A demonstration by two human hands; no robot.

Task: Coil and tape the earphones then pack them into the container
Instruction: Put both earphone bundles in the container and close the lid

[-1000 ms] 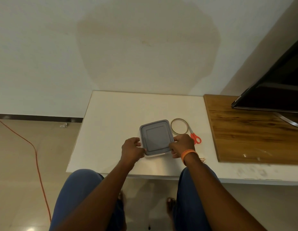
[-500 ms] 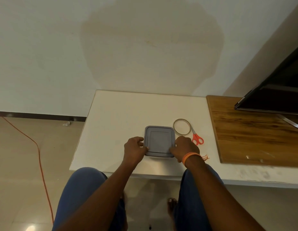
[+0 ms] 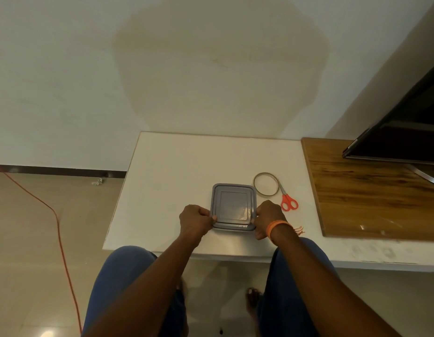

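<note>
1. Container: square grey plastic container with its lid on (image 3: pixel 233 206), lower centre of the frame, resting on the white table (image 3: pixel 177 171) close to the table's near edge.
2. My left hand (image 3: pixel 195 218): fingers curled, gripping the container's near-left corner, thumb on the lid rim.
3. My right hand (image 3: pixel 268 218): fingers curled, gripping the container's near-right corner; an orange wristband (image 3: pixel 276 227) sits on that wrist.
4. Earphones: not visible anywhere. The lid is opaque, so I cannot tell whether they lie inside.
5. Tape: thin, nearly used-up ring of clear tape (image 3: pixel 266 184), flat on the table just right of the container's far corner, apart from it.
6. Scissors: small pair with red handles (image 3: pixel 287 200), blades reaching up to the tape ring, handles just beside my right hand.
7. Progress, as a judgement: tape and scissors lie set aside and the lid is on, which suggests coiling, taping and packing are done and I am pressing the lid shut. Left: at most seating the lid and letting go.
8. Edges and room: open white surface lies above and left of the container. To the right, the tools, then the raised wooden board (image 3: pixel 371 190) and a dark screen (image 3: pixel 405 132). The near edge is close beneath my wrists, so pulling the box toward me risks tipping it off.
</note>
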